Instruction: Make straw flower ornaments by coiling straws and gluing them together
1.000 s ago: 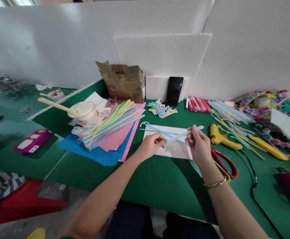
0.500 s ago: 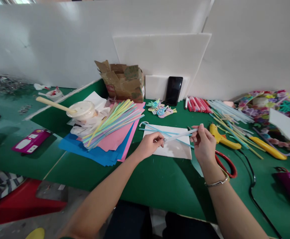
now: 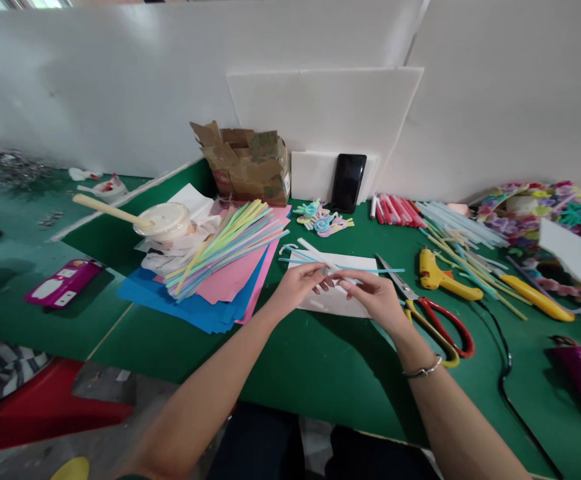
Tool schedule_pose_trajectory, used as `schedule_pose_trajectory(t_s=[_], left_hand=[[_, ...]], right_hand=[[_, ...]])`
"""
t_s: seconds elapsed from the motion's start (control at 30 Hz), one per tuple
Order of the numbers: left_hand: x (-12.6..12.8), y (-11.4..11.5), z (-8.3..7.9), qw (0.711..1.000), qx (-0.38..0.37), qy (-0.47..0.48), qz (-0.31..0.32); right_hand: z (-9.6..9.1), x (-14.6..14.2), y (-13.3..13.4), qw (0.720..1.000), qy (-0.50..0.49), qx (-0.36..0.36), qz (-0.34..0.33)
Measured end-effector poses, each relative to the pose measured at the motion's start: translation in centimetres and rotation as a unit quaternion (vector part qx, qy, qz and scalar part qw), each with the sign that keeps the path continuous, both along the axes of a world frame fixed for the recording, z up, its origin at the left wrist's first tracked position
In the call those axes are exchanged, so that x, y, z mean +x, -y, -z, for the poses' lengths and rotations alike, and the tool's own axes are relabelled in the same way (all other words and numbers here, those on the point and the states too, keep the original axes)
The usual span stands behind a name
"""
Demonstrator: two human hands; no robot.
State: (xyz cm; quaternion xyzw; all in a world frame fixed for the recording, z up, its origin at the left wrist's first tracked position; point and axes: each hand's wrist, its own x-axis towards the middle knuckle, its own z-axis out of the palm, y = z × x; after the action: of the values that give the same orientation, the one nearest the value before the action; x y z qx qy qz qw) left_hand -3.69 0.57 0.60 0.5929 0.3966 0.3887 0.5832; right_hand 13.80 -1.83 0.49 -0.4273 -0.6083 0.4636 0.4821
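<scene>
Both left hand (image 3: 301,285) and right hand (image 3: 376,298) have met, fingers pinching the straw (image 3: 313,254).

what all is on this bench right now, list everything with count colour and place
white straw: one, white, pinched by both hands over the sheet
thin straws: a few, pale blue, lying across the sheet
paper sheet: one, white, on the green table under the hands
scissors: one pair, red and yellow handles, right of the sheet
glue gun: one, yellow, beyond the scissors
straw bundle: many, pastel mix, on pink and blue paper at left
lidded cup: one, cream, left of the bundle
cardboard box: one, brown, at the back
phone: one, black, leaning at the back wall
left hand: one, fingers on the straw
right hand: one, fingertips meeting the left, bracelet on wrist
</scene>
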Motion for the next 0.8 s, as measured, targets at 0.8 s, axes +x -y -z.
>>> schedule_pose_trajectory(t_s=[0.8], left_hand=[[0.76,0.64,-0.32,0.993,0.061,-0.068,-0.078]], right_hand=[[0.52,-0.57,-0.19,0.999,0.019,-0.024,0.018]])
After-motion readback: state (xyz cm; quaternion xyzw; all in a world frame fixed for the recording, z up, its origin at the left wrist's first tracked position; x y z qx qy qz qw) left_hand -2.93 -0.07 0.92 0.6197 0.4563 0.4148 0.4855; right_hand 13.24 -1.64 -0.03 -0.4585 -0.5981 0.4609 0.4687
